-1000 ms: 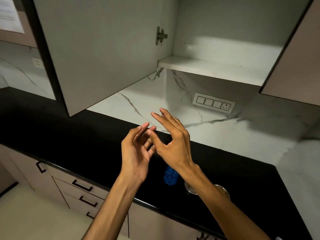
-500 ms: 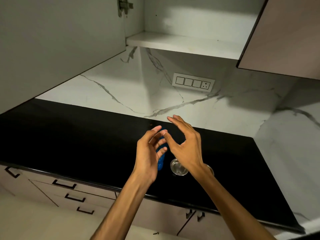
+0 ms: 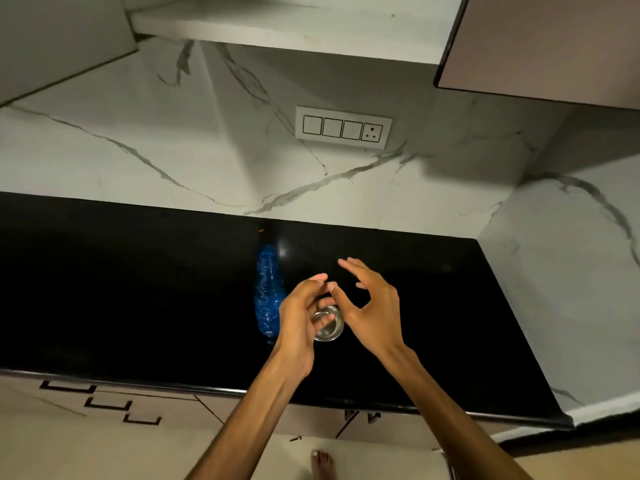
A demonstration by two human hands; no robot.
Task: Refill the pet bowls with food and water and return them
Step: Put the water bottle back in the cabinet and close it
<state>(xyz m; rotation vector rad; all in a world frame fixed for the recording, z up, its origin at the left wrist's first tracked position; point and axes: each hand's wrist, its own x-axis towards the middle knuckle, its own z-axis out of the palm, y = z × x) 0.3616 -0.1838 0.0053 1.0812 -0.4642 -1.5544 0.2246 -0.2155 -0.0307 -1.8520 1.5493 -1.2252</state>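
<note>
**Two hands above a small steel bowl on a black counter**

Black and glossy, the kitchen counter (image 3: pixel 138 289) runs from the left to the corner on the right, and behind it stands a white marble wall (image 3: pixel 173 150) with grey veins. On this wall sits a white switch plate (image 3: pixel 343 127) with three switches and one socket. Above it is the white bottom shelf (image 3: pixel 294 26) of an open wall cabinet, and at the upper right hangs a beige cabinet door (image 3: pixel 547 43). Below the counter edge are drawers with dark handles (image 3: pixel 107 403), and a bare foot (image 3: pixel 323 464) stands on the pale floor.

In the head view, a small steel bowl (image 3: pixel 330 329) stands on the counter near its front edge. Just beside it on the left lies a crumpled blue plastic bottle (image 3: pixel 267 292), with its length pointing toward the wall.

The left hand (image 3: pixel 301 323) hovers over the left part of the bowl; its fingers are loosely curled and close together, and they hold nothing. If they touch the bowl cannot be told. The right hand (image 3: pixel 372 306) is just to the right of the bowl, with the fingers spread apart and relaxed, gripping nothing. The thumb of the right hand comes near the fingertips of the left hand.
</note>
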